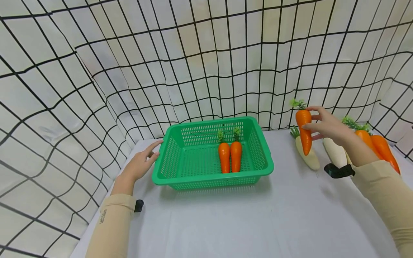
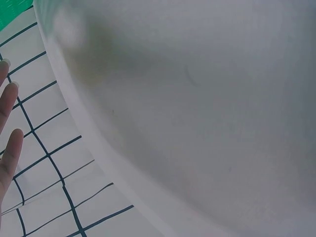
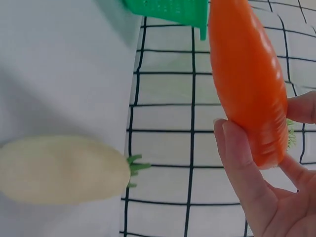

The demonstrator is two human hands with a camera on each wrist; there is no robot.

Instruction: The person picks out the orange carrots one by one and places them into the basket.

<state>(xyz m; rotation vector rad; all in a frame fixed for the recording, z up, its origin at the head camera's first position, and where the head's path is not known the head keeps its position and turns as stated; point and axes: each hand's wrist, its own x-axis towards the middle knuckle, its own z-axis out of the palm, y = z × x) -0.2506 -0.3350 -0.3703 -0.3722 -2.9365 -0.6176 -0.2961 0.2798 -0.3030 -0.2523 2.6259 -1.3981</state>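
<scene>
My right hand [image 1: 329, 125] pinches an orange carrot [image 1: 304, 130] with a green leafy top, held up above the table at the right. In the right wrist view, the thumb and fingers grip the carrot [image 3: 249, 79] near its thick end. At the left, my left hand [image 1: 139, 163] has its fingers at the left rim of a green plastic basket [image 1: 213, 180]. Two carrots [image 1: 236, 157] lie side by side in the basket's right half. Only a few fingers [image 2: 9, 106] of the left hand show in the left wrist view.
Beneath the held carrot lies a white radish [image 1: 308, 154] with green leaves. Another white radish [image 1: 335, 152] and more carrots [image 1: 385, 150] lie to its right, partly behind the right arm. Black netting [image 1: 213, 77] over white cloth stands behind the white table [image 1: 219, 222].
</scene>
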